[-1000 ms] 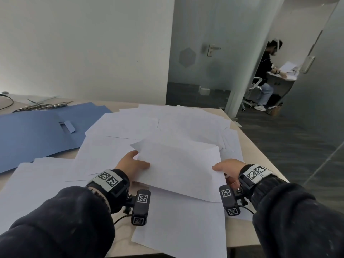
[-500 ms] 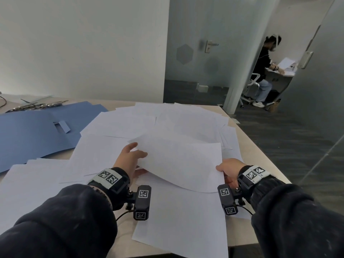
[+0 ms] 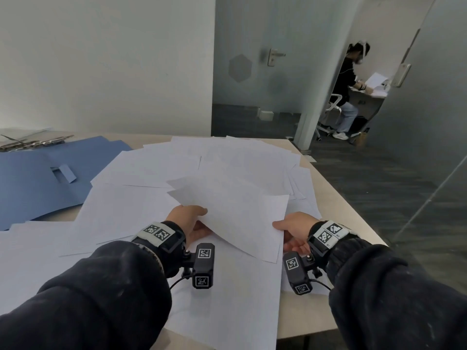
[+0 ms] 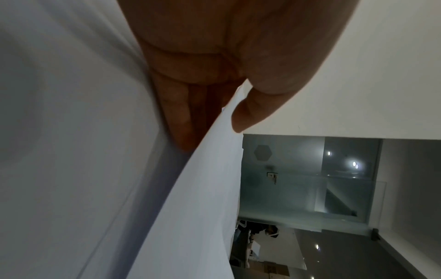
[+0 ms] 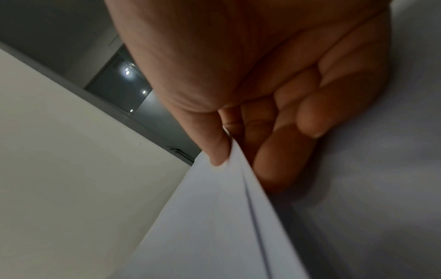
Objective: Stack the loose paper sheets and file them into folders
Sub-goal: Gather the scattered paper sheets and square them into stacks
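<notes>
Left hand [image 3: 188, 219] and right hand [image 3: 295, 227] each pinch the small lifted stack of white paper sheets [image 3: 235, 213]; keep grips light, square its edges above the worktop's [image 3: 338, 210] near right corner.

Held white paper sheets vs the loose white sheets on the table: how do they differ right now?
The held white paper sheets are lifted and bowed; the loose white sheets on the table lie flat. The held ones are pinched at both side edges by the left hand and right hand; the loose ones are untouched. The held ones overlap closely; the loose ones are scattered. Both look like plain white paper.
</notes>
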Demonstrator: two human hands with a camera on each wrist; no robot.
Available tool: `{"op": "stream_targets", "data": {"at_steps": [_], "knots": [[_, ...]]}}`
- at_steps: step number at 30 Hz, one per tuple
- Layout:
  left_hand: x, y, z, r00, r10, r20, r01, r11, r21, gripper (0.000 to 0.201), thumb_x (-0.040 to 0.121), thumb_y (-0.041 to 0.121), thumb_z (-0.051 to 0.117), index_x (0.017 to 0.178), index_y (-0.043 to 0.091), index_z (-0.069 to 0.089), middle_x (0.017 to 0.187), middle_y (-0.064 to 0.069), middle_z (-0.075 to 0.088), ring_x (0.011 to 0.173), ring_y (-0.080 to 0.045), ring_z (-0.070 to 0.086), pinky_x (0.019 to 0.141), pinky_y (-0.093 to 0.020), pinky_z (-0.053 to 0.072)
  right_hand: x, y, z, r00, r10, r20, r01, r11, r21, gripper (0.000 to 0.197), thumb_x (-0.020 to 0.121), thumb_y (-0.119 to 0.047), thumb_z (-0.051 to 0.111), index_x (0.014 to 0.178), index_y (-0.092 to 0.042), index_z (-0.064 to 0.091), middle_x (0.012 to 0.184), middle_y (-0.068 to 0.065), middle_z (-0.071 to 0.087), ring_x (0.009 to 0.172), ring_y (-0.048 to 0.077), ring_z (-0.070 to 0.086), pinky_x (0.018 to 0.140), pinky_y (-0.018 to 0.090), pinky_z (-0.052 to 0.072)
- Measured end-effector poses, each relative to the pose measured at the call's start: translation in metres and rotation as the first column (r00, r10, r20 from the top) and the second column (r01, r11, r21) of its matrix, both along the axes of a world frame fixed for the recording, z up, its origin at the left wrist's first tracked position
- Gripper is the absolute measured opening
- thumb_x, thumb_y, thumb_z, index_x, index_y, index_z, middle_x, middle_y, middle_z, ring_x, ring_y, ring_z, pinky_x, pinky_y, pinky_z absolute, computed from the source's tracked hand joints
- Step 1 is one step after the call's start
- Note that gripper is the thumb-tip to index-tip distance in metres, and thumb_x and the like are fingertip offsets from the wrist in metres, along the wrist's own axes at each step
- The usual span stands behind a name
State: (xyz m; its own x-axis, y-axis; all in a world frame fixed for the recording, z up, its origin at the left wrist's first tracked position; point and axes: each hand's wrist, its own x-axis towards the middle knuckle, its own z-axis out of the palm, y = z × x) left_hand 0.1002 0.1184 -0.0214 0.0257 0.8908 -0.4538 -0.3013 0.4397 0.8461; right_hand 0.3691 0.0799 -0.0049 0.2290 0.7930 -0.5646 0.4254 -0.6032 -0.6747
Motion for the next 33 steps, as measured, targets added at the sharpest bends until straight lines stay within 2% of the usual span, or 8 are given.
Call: {"op": "stream_targets", "data": {"at_steps": [5, 10, 13, 15, 18, 22, 26, 33], "knots": [[0.016, 0.013, 0.003, 0.992, -0.020, -0.121, 0.013, 0.998, -0.058, 0.012, 0.096, -0.007, 0.055, 0.103, 0.002, 0.058, 0.101, -0.022, 0.070, 0.092, -0.040, 0.069, 0.075, -0.054, 0.058, 0.000, 0.000, -0.002, 1.000, -0.017, -0.008, 0.017, 1.000, 0.002, 0.046, 0.095, -0.054, 0.057, 0.106, -0.010, 0.064, 0.063, 0.005, 0.067, 0.048, 0.016, 0.063, 0.047, 0.022, 0.040], [0.009, 0.021, 0.004, 0.972, 0.003, -0.236, -0.029, 0.994, -0.105, 0.026, 0.093, -0.007, 0.056, 0.118, 0.000, 0.057, 0.109, -0.026, 0.068, 0.101, -0.046, 0.068, 0.091, -0.064, 0.054, 0.003, -0.003, -0.002, 0.995, -0.077, -0.063, 0.077, 0.997, 0.003, 0.070, 0.090, -0.076, 0.040, 0.105, -0.012, 0.065, 0.091, 0.011, 0.077, 0.068, 0.024, 0.072, 0.057, 0.026, 0.047], [-0.010, 0.019, 0.014, 0.903, -0.073, -0.424, 0.021, 0.992, -0.126, 0.019, 0.089, 0.000, 0.057, 0.105, -0.009, 0.058, 0.086, -0.031, 0.070, 0.087, -0.051, 0.069, 0.086, -0.061, 0.057, 0.005, -0.001, -0.003, 0.988, -0.089, -0.125, 0.088, 0.996, -0.017, 0.082, 0.089, -0.082, 0.029, 0.109, -0.011, 0.065, 0.091, 0.012, 0.078, 0.073, 0.026, 0.074, 0.064, 0.030, 0.049], [-0.027, 0.016, 0.024, 0.826, -0.113, -0.553, 0.045, 0.990, -0.136, 0.015, 0.090, 0.004, 0.057, 0.091, -0.010, 0.053, 0.062, -0.026, 0.062, 0.064, -0.043, 0.063, 0.066, -0.042, 0.054, 0.007, 0.000, -0.002, 0.986, -0.088, -0.138, 0.086, 0.996, -0.024, 0.087, 0.088, -0.084, 0.026, 0.110, -0.009, 0.066, 0.090, 0.012, 0.078, 0.072, 0.026, 0.073, 0.064, 0.030, 0.050], [-0.050, 0.014, 0.032, 0.748, -0.162, -0.644, 0.072, 0.984, -0.164, 0.013, 0.089, 0.002, 0.057, 0.097, -0.007, 0.052, 0.079, -0.022, 0.054, 0.078, -0.037, 0.055, 0.074, -0.039, 0.045, 0.009, 0.002, -0.004, 0.986, -0.068, -0.149, 0.065, 0.998, -0.020, 0.085, 0.090, -0.081, 0.029, 0.110, -0.007, 0.066, 0.091, 0.013, 0.078, 0.081, 0.030, 0.075, 0.072, 0.035, 0.055], [-0.056, 0.012, 0.037, 0.634, -0.247, -0.733, 0.186, 0.969, -0.165, 0.035, 0.093, 0.007, 0.061, 0.126, -0.006, 0.058, 0.137, -0.027, 0.056, 0.117, -0.040, 0.057, 0.096, -0.042, 0.047, 0.009, 0.003, -0.008, 0.985, -0.066, -0.161, 0.067, 0.998, 0.004, 0.060, 0.094, -0.062, 0.051, 0.111, -0.007, 0.066, 0.091, 0.012, 0.078, 0.075, 0.028, 0.074, 0.083, 0.042, 0.052], [-0.052, 0.010, 0.033, 0.599, -0.290, -0.746, 0.292, 0.947, -0.134, 0.030, 0.086, 0.006, 0.072, 0.115, 0.001, 0.068, 0.116, -0.019, 0.070, 0.107, -0.040, 0.066, 0.102, -0.049, 0.052, 0.007, 0.004, -0.011, 0.973, -0.110, -0.204, 0.121, 0.992, 0.044, 0.042, 0.093, -0.045, 0.062, 0.107, -0.005, 0.068, 0.093, 0.015, 0.077, 0.070, 0.030, 0.069, 0.068, 0.034, 0.053], [-0.029, 0.003, 0.022, 0.485, -0.349, -0.802, 0.449, 0.886, -0.114, 0.025, 0.092, 0.022, 0.068, 0.115, 0.010, 0.068, 0.111, -0.008, 0.070, 0.103, -0.029, 0.067, 0.090, -0.036, 0.053, -0.022, 0.010, -0.015, 0.964, -0.103, -0.247, 0.130, 0.987, 0.099, 0.051, 0.072, -0.035, 0.084, 0.111, -0.006, 0.070, 0.106, 0.018, 0.075, 0.097, 0.039, 0.072, 0.090, 0.053, 0.057]]}}
